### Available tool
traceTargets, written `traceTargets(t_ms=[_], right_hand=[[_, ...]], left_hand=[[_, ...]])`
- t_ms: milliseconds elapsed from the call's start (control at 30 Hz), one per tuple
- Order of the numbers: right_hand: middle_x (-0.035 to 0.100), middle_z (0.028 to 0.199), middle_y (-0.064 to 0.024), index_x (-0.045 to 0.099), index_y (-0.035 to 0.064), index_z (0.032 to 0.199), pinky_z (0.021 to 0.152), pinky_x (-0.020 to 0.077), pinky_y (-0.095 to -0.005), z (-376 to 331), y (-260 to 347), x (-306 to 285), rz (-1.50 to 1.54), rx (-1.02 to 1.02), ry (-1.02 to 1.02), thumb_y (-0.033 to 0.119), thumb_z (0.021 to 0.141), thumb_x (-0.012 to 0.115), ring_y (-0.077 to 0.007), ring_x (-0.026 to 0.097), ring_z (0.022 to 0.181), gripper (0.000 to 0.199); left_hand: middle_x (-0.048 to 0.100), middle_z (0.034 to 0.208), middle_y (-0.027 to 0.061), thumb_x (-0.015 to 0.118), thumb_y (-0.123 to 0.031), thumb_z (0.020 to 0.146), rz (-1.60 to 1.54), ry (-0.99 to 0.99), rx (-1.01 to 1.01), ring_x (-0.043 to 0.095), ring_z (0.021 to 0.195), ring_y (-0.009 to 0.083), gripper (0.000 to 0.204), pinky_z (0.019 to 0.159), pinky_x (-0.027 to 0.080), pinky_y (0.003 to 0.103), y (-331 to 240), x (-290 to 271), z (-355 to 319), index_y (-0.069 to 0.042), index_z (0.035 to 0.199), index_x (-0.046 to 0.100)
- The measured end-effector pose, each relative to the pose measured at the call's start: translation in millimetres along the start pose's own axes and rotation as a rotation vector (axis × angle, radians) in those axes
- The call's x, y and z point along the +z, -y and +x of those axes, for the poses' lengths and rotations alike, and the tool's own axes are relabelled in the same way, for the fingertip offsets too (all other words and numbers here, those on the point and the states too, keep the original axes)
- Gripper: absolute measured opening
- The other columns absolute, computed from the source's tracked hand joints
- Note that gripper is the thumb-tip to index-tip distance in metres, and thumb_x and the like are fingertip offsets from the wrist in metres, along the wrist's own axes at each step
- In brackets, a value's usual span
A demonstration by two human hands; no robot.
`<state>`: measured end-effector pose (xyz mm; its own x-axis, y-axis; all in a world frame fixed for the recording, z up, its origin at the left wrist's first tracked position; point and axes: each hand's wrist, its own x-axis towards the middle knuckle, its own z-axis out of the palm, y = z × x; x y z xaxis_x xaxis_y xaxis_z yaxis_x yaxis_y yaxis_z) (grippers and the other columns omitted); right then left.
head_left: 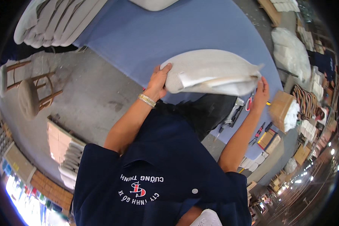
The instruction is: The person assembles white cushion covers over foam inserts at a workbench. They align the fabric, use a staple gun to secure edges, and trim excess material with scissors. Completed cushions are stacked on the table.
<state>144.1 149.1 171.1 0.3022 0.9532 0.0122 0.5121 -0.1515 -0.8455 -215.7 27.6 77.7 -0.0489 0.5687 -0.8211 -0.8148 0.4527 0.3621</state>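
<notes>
A pale grey upholstered seat pad (pixel 211 62) is tilted up over the near edge of a blue-covered table (pixel 139 34). Its near side shows a loose fabric edge and a white layer folded inside. My left hand (pixel 159 81) is closed round the pad's left end, thumb on top. At the other end, my right hand (pixel 260 94) has its fingers closed on the pad's right corner, where the fabric bunches up. Just beside my right hand lies a red-handled tool (pixel 248 103). A silver metal tool (pixel 231 116) with a long thin tip rests near my lap.
Several pale pads (pixel 60 20) stand stacked at the far left; another pad (pixel 154 3) lies at the table's far edge. Wooden stools (pixel 29 98) are at left. On the right are a cardboard box (pixel 281 109), hand tools (pixel 258 132) and a plastic-wrapped bundle (pixel 292 52).
</notes>
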Motion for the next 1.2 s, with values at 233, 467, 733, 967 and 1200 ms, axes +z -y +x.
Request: traceTargets(t_ms=[233, 467, 733, 967, 1200], right_hand=[[0.071, 0.122, -0.0119, 0.071, 0.0058, 0.123, 0.095, 0.0517, -0.0357, -109.6, 79.5, 69.3, -0.214, -0.192, 0.495, 0.02, 0.094, 0.073, -0.0224, 0.067, 0.112, 0.032], [0.068, 0.101, -0.012, 0.07, 0.0092, 0.116, 0.084, 0.0484, -0.0437, -131.3, 128.2, 121.4, -0.398, -0.404, 0.406, 0.024, 0.083, 0.081, -0.0314, 0.066, 0.099, 0.037], [0.069, 0.097, -0.0126, 0.067, 0.0073, 0.112, 0.083, 0.0493, -0.0454, -120.1, 114.7, 154.9, -0.263, -0.584, 0.424, 0.02, 0.081, 0.082, -0.0339, 0.066, 0.092, 0.037], [0.073, 0.09, -0.0122, 0.069, 0.006, 0.102, 0.08, 0.0528, -0.0428, -126.4, 131.5, 160.4, -0.083, -0.192, 0.427, 0.015, 0.081, 0.082, -0.0344, 0.069, 0.086, 0.026], [0.072, 0.107, -0.0089, 0.069, 0.0054, 0.088, 0.091, 0.0491, -0.0375, -132.5, 114.9, 159.3, -0.083, -0.469, 0.521, 0.009, 0.081, 0.082, -0.0258, 0.064, 0.101, 0.015]], left_hand=[[0.062, 0.132, 0.0208, 0.054, -0.022, 0.107, -0.122, 0.082, -0.11, 0.066, 0.119, 0.0335, 0.04, 0.098, 0.058, 0.053, 2.2, 0.3, 19.1, 0.004, 0.137, 0.051], [0.068, 0.122, 0.0176, 0.042, -0.032, 0.11, -0.148, 0.202, -0.122, 0.072, 0.106, 0.0294, 0.042, 0.081, 0.065, 0.042, -21.0, 3.5, 27.4, 0.0, 0.132, 0.056], [0.062, 0.128, 0.0215, 0.044, -0.031, 0.109, -0.311, 0.149, -0.07, 0.067, 0.114, 0.0329, 0.044, 0.089, 0.065, 0.045, -27.1, 10.9, 10.3, 0.005, 0.133, 0.051], [0.062, 0.127, 0.0211, 0.046, -0.028, 0.108, -0.251, 0.153, 0.002, 0.065, 0.116, 0.0321, 0.04, 0.099, 0.06, 0.047, -41.1, 14.9, -4.0, 0.006, 0.128, 0.054], [0.067, 0.119, 0.0158, 0.049, -0.026, 0.106, -0.232, 0.104, -0.001, 0.068, 0.11, 0.0299, 0.034, 0.089, 0.063, 0.046, -42.4, 14.2, 4.0, 0.001, 0.126, 0.057]])
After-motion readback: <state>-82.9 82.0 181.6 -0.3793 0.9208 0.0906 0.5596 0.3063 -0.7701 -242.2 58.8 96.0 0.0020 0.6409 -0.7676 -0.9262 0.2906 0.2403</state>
